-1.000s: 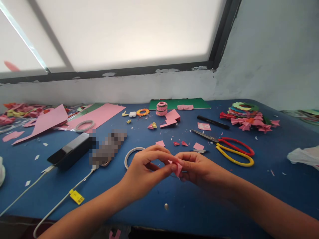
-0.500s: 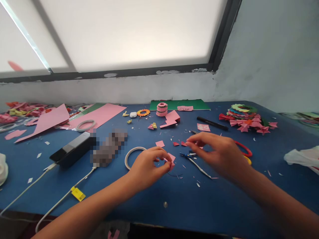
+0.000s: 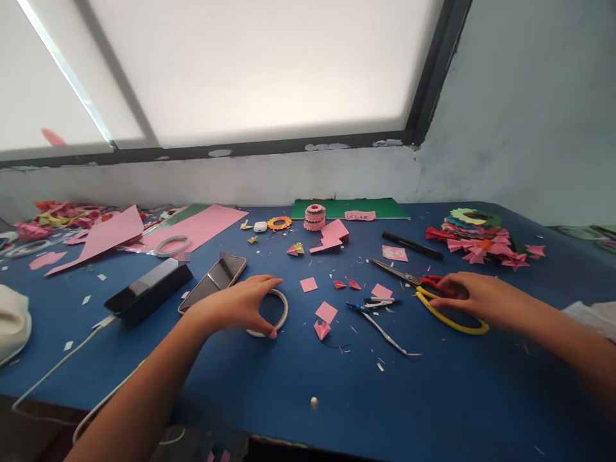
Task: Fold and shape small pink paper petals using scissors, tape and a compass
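Note:
My left hand (image 3: 240, 304) reaches over a white tape roll (image 3: 283, 314) lying on the table, thumb at its near rim and stretched fingers over its far rim. The fingers stay apart; part of the roll is hidden under the hand. Over the handles of the scissors (image 3: 426, 282), one red and one yellow, my right hand (image 3: 464, 292) is curled, its thumb at the yellow loop. The blades lie slightly apart and point left. Between the hands are a folded pink paper piece (image 3: 322, 330), pink paper squares (image 3: 326, 312), small folded petals (image 3: 355, 285) and a compass (image 3: 380, 327).
Left of my left hand lie a phone (image 3: 214, 282) and a black device (image 3: 149, 292) with a white cable. Behind stand a pink ruffled paper stack (image 3: 314, 218), a green sheet (image 3: 385, 208) and a black pen (image 3: 412, 246). Colourful paper flowers (image 3: 481, 237) sit at the right.
My left hand has let go of the folded pink paper and moved left to the tape roll. My right hand has moved right, onto the scissors' handles.

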The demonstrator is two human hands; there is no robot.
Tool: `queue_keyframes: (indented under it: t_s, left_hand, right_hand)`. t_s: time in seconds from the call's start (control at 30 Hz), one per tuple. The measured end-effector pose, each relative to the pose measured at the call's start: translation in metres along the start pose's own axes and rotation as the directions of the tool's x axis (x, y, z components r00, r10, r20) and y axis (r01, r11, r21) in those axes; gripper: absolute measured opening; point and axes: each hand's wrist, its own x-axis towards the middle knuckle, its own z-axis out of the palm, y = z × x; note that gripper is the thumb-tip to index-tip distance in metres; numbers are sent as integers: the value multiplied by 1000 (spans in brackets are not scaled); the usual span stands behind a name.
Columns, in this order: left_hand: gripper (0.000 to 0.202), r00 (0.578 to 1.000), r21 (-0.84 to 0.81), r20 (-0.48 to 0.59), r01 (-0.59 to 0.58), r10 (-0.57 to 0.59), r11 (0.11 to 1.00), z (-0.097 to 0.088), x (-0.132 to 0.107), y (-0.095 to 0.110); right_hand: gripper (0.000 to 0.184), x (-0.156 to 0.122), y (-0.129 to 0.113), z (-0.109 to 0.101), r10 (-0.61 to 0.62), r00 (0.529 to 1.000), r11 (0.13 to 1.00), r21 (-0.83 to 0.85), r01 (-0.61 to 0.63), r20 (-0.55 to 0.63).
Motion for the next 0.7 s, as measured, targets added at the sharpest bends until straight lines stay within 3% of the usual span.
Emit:
queue_keyframes:
  t_s: [0.27,0.43,0.6,0.7]
  left_hand:
    - [58,975,-138,-42,-222,218,965,3,1,24]
    - [50,928,-389,-125,-370,350,843,2,-3,36]
    - [38,952,-601,-141,-299,270,741,9,2,37]
    - [33,968,-746,-153,-244,197,620,14,6,39]
  right_hand:
    - [21,-4,7,8,4,990,995,97,10,-142]
    - [29,-7,-2,4,79,975,980,197,-38,-206]
    - [43,-14,-21,-2,119,961,937,349,-25,-249]
    - [43,-21,-51,-4,7,980,848,520,100,-200]
